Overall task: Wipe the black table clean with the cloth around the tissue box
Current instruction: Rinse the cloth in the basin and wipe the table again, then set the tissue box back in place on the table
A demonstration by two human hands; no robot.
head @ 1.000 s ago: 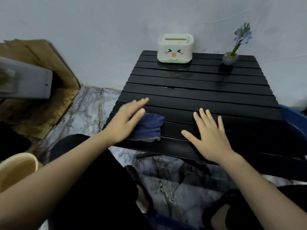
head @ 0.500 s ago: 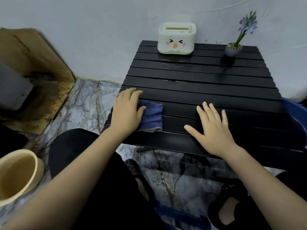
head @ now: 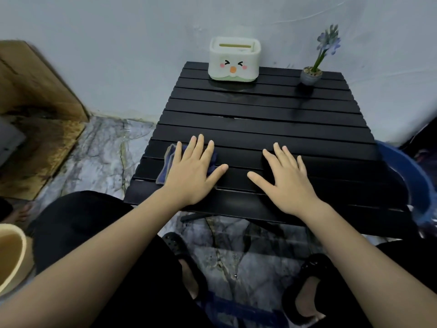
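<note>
A black slatted table (head: 260, 124) stands against the wall. At its far edge sits a white tissue box (head: 234, 59) with a cartoon face. A folded dark blue cloth (head: 169, 163) lies near the front left corner. My left hand (head: 194, 169) presses flat on top of the cloth, fingers spread, covering most of it. My right hand (head: 287, 177) lies flat on the bare slats to the right, fingers apart, holding nothing.
A small grey pot with a purple flower (head: 311, 75) stands at the far right of the table. A blue tub (head: 411, 181) sits beside the table's right edge. A beige bucket (head: 10, 256) stands on the marble floor at lower left.
My left hand has turned flat over the cloth and slid it slightly to the right along the front slats. My right hand has stayed planted on the table.
</note>
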